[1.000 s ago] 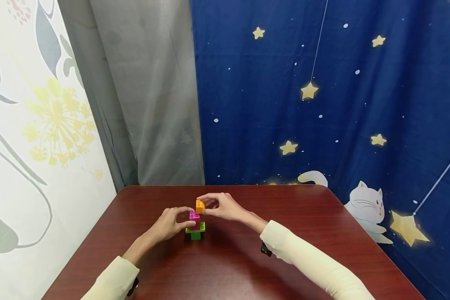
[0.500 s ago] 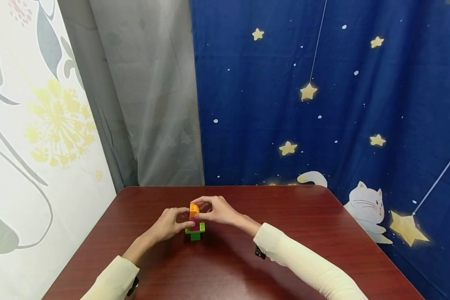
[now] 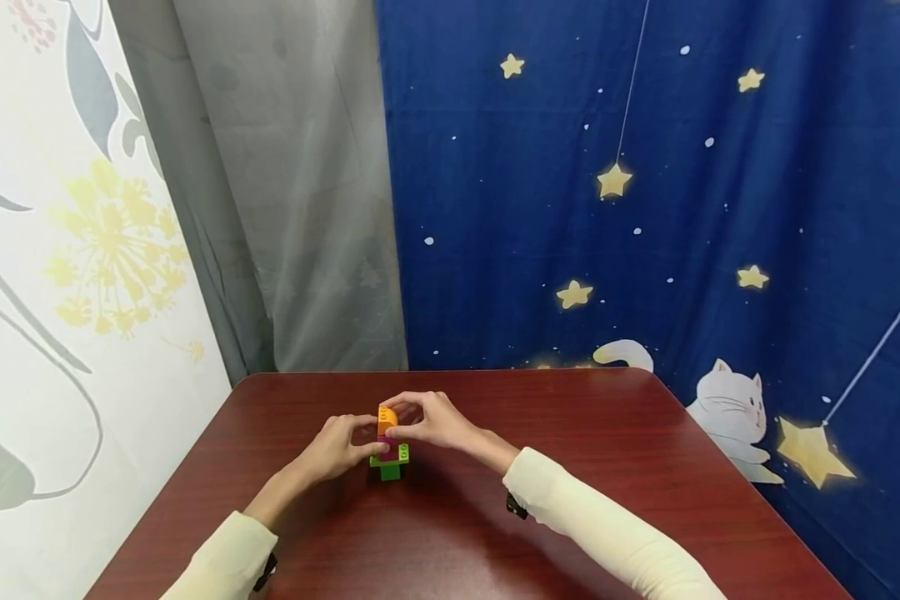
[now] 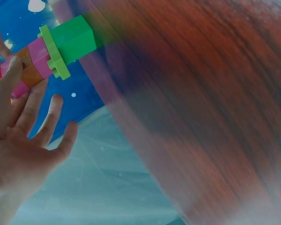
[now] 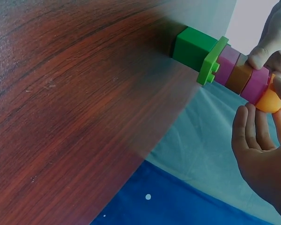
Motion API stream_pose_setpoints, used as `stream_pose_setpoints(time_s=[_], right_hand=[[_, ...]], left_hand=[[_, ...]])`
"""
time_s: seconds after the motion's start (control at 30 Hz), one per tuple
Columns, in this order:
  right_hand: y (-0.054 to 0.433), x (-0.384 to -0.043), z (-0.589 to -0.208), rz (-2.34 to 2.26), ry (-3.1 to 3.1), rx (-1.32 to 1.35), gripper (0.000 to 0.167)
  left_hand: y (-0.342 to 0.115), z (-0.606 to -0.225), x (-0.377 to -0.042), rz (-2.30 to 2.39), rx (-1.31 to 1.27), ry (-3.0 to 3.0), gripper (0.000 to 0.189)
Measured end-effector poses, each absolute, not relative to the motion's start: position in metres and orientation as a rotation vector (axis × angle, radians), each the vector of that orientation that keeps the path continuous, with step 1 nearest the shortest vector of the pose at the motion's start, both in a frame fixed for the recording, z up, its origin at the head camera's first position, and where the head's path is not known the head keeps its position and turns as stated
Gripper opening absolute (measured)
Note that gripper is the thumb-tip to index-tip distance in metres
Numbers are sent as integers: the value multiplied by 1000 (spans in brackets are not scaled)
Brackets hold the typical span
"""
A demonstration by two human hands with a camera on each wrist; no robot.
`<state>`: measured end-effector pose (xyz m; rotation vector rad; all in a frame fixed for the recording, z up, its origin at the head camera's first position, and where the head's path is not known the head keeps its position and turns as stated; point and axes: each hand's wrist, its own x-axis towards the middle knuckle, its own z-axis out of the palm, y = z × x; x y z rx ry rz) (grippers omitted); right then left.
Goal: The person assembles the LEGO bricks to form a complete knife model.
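A tower of toy building bricks stands on the table. Its base is a green brick (image 5: 194, 48), topped by a lime plate (image 5: 212, 61). Above these come a magenta brick (image 5: 226, 64), a brown brick (image 5: 239, 78) and a second magenta brick (image 5: 255, 86). On the very top sits a rounded orange brick (image 5: 270, 100). My left hand (image 3: 335, 451) holds the upper part of the tower from the left, thumb in front. From the right, my right hand (image 3: 439, 422) pinches the orange brick between thumb and fingers.
The dark red wooden table (image 3: 495, 517) has rounded far corners. Behind it hang a grey curtain (image 3: 322, 208) and a blue curtain (image 3: 510, 208) with stars. A white floral panel (image 3: 82, 250) borders the left side.
My right hand has moved left and slightly down, bringing the orange brick from beside the tower's top onto the upper magenta brick. The left hand has kept its hold.
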<state>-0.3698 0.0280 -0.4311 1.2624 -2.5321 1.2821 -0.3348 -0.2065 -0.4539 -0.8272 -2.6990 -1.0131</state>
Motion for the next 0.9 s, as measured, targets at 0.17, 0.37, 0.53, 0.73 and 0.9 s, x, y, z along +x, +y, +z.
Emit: stream_pose_setpoints(time_s=[0.17, 0.37, 0.53, 0.73, 0.9], right_hand=[[27, -370, -431, 1289, -2549, 1254, 40], [26, -370, -429, 1244, -2568, 1262, 39], [27, -372, -432, 1252, -2560, 1247, 40], [27, -371, -437, 1282, -2527, 1255, 41], [27, -367, -441, 1315, -2462, 1269, 41]], left_hand=[[-207, -455, -335, -1009, -818, -2699, 45], [-204, -456, -336, -1027, -828, -2684, 40], [-202, -457, -337, -1085, -803, -2681, 39], [-205, -459, -338, -1128, -753, -2689, 40], [-206, -459, -338, -1135, -749, -2692, 43]])
